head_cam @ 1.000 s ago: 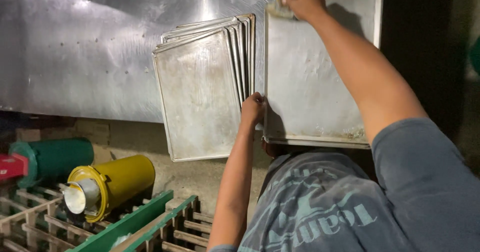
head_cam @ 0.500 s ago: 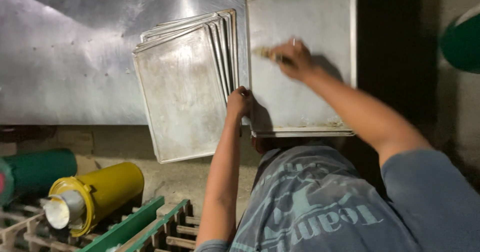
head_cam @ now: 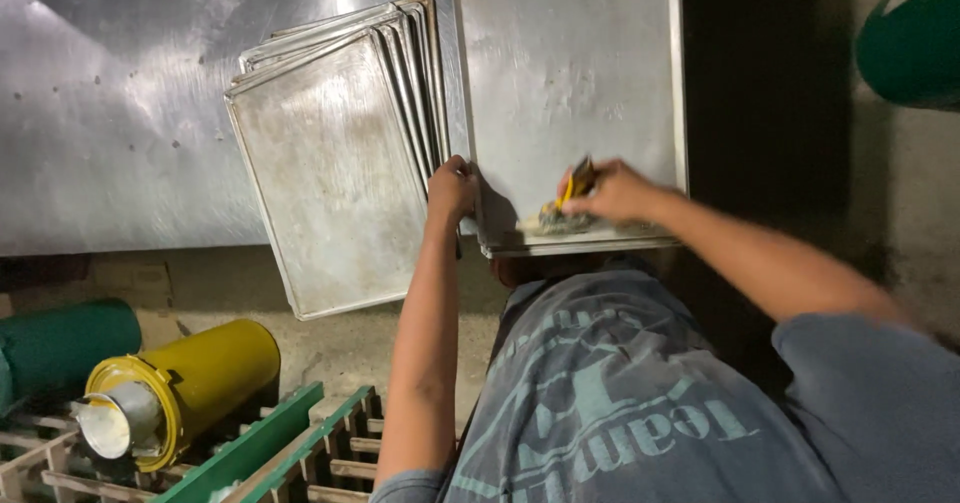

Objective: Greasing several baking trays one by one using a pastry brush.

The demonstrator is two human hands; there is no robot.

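Head view: looking down at two bare arms working on a big flat metal baking tray (head_cam: 570, 73) that stands up against a shiny metal wall (head_cam: 110, 113).
Tray place: on the right side of the wall, its near edge close to the person's grey printed shirt (head_cam: 640, 403).
Left hand (head_cam: 450, 188): fingers curled around the left edge of the tray, low down, pinching it to keep it steady.
Right hand (head_cam: 615, 191): closed around a small yellow-handled scraper tool (head_cam: 572, 193), pushed against the near part of the tray, where there is a little heap of grey crumbs.
How the tray handles: I think it is stiff and thin, not very heavy, and will not bend. The metal looks smooth, so it could slip. The raised rim on the sides is the best spot to hold.
Other trays: a stack of worn grey metal trays (head_cam: 330, 173) leans on the wall just left of the big tray, touching near the left hand.
In the way: the stack sits close to the held edge, so the left side is tight.
Near left: a yellow round can with a lid (head_cam: 180, 383) lies on its side, next to a dark green can (head_cam: 60, 338).
Near middle: green wooden slats (head_cam: 270, 453) on a rack.
Far right: part of a green round thing (head_cam: 910, 38), well apart.
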